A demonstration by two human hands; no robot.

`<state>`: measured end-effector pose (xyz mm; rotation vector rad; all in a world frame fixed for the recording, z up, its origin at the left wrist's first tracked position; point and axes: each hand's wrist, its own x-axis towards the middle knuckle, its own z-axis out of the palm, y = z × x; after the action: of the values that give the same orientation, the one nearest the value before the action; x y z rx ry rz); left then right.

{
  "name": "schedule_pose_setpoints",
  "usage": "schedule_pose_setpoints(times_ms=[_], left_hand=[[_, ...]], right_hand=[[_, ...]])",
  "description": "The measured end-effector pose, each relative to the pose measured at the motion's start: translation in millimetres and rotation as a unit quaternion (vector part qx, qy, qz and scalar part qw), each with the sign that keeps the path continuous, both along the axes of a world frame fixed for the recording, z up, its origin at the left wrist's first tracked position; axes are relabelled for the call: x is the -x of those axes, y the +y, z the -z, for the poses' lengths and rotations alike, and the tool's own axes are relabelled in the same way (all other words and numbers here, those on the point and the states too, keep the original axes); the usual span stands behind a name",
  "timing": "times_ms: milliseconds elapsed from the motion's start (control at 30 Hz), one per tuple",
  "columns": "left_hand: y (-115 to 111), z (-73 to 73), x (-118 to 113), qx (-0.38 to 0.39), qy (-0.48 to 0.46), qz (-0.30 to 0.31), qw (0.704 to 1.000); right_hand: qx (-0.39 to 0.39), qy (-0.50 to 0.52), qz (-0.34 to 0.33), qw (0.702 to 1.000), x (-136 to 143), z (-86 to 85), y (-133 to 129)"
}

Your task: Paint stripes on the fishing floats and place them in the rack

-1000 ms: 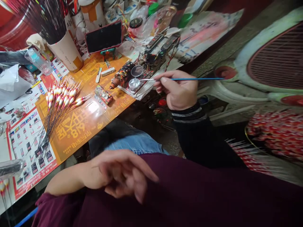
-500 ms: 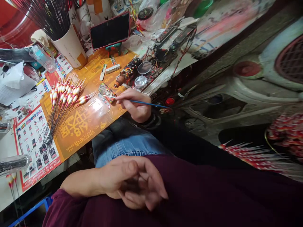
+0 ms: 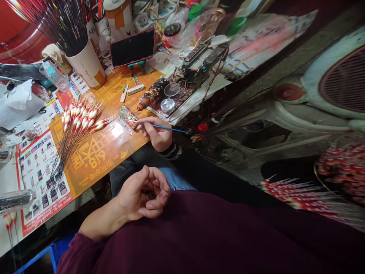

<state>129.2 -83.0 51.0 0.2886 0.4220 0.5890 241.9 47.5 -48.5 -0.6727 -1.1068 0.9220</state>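
Observation:
My right hand [image 3: 157,133] pinches a thin paintbrush [image 3: 173,128] with a blue handle. Its tip points left, at a paint-speckled block [image 3: 129,116] near the table's front edge. My left hand [image 3: 148,194] rests over my lap, palm turned inward, fingers loosely curled and apart with nothing seen in them. Left of the block, a fan of fishing floats [image 3: 82,114] with white, yellow and red bodies and dark stems lies on the table [image 3: 99,152]. One or two floats [image 3: 104,121] lie apart from the bunch, pointing at the block.
Behind stand a white cup [image 3: 88,66] full of black rods and a propped phone [image 3: 132,47]. A paint-crusted motor device [image 3: 159,89] with a small clear dish [image 3: 167,105] sits at the right. Many red-and-white floats [image 3: 299,194] and a fan [image 3: 342,80] are further right.
My left hand has risen, moved left and curled its fingers more. My right hand, still pinching the brush, has shifted slightly left and down in view. The camera view has shifted a little.

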Motion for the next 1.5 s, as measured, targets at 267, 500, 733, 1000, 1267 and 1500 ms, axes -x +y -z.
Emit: schedule_pose_setpoints(times_ms=[267, 500, 733, 1000, 1267, 1500], left_hand=[[-2, -2.1, -3, -0.008, -0.002, 0.007, 1.0], [-3, -0.9, -4, -0.019, -0.025, 0.008, 0.999], [-10, -4.0, -2, -0.03, -0.064, 0.044, 0.997], [-28, -29.5, 5, -0.05, -0.088, 0.147, 0.984], [-20, -29.4, 4, -0.025, -0.075, 0.246, 0.966], [-16, -29.3, 2, -0.054, -0.107, 0.262, 0.957]], right_hand=[[0.021, 0.008, -0.002, 1.0, 1, 5.4, 2], [0.03, -0.006, 0.008, 0.999, 1, 4.1, 1], [0.018, 0.009, 0.006, 1.0, 0, 6.1, 1], [0.03, -0.012, 0.031, 0.999, 2, 9.8, 1], [0.031, -0.022, 0.034, 0.999, 1, 7.8, -2], [0.033, -0.015, 0.022, 0.999, -1, 7.3, -4]])
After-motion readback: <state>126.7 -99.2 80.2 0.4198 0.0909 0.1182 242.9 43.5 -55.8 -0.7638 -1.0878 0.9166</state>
